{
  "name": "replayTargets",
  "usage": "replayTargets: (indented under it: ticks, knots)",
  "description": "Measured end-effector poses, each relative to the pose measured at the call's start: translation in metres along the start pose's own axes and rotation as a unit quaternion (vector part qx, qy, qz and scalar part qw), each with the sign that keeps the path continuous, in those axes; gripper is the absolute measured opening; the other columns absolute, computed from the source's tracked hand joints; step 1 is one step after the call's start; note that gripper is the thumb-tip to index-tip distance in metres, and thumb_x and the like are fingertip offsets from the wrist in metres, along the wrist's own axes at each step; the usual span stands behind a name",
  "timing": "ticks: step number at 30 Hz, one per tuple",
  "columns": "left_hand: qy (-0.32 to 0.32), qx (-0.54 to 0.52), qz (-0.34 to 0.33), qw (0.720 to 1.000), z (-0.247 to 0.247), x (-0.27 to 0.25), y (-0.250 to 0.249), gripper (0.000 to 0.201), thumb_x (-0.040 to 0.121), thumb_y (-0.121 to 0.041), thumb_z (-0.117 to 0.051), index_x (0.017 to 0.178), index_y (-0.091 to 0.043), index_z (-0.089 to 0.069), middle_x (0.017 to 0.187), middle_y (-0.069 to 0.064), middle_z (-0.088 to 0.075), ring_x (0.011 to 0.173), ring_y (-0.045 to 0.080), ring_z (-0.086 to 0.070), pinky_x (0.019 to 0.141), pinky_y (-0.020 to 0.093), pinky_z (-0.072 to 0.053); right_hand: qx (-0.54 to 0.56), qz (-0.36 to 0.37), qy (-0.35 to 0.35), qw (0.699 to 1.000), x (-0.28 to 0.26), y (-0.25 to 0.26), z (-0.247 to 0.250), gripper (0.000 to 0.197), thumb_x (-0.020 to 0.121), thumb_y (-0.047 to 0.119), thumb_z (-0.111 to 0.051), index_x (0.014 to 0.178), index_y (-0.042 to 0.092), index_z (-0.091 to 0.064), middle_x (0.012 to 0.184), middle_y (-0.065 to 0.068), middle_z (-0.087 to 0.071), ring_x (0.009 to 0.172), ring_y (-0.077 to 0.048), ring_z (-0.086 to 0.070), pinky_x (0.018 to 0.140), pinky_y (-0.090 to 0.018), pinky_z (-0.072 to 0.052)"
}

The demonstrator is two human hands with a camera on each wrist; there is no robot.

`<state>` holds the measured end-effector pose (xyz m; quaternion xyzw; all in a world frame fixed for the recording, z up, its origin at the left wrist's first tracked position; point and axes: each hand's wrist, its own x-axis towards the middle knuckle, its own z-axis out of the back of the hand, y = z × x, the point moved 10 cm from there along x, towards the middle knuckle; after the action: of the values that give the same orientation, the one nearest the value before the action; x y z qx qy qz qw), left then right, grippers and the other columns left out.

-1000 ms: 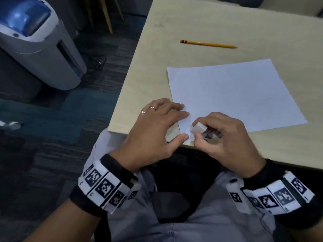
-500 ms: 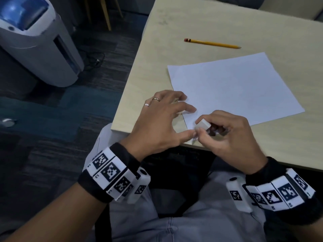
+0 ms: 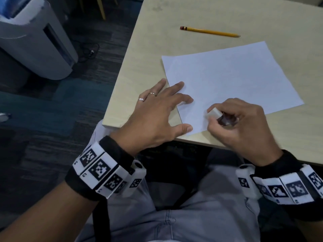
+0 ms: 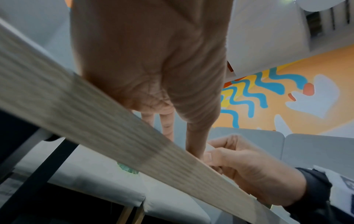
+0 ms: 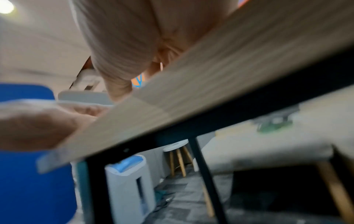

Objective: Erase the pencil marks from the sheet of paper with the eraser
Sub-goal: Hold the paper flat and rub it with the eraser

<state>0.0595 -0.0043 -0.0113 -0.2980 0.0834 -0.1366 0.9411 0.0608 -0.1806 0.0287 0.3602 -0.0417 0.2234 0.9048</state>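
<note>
Pale wood grain covered the desk (image 3: 272,16), which stood over dark patterned carpet, with a white and blue appliance (image 3: 33,41) on the floor at about ten o'clock from the hands. On the desk lay the white sheet of paper (image 3: 232,75), its near corner reaching almost to the desk's front edge. No pencil marks could be made out on it from the head view. Beyond the sheet, at twelve o'clock, rested a yellow pencil (image 3: 209,31), well apart from both hands.

At the sheet's near left corner the left hand (image 3: 157,116) lay flat, its fingers (image 3: 176,85) spread, fingertips and thumb pressing on the paper's left edge, two rings on its fingers. Just beside it, at three o'clock, the right hand (image 3: 244,126) was curled, its grip pinching the white eraser (image 3: 213,114) between thumb and forefinger. The eraser's bare white end stuck out of the grip toward ten o'clock and sat low over the paper near its front corner; whether it touched the sheet could not be told. A dark sleeve on the eraser was mostly hidden within the curled fingers.

Both wrist views were blurred, showing mainly the desk's edge and the palms.
</note>
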Motion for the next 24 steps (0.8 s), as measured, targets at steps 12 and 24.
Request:
replayTargets:
  ticks: [12,24]
  knots:
    - [-0.064,0.102,-0.078,0.99,-0.011,-0.011,-0.032,0.065,0.096,-0.07,-0.046,0.152,-0.037,-0.047,0.17,-0.007,-0.03,0.163,0.018,-0.005,0.129,0.052,-0.009,0.111,-0.103,-0.074,0.986,-0.006,-0.05,0.019,0.012,0.092,0.01,-0.079,0.1,0.018,-0.079,0.086,-0.006,-0.071,0.068,-0.018,-0.056,0.069,-0.026,-0.047]
    - [-0.122,0.001,-0.154,0.981,-0.014,-0.014,-0.05,0.02,0.102,-0.031,-0.064,0.115,-0.02,-0.073,0.13,-0.006,-0.066,0.133,0.015,-0.057,0.106,0.043,-0.046,0.123,-0.133,-0.083,0.98,-0.012,-0.051,0.024,0.013,0.09,0.012,-0.082,0.098,0.022,-0.079,0.076,0.009,-0.067,0.066,-0.008,-0.057,0.07,-0.019,-0.049]
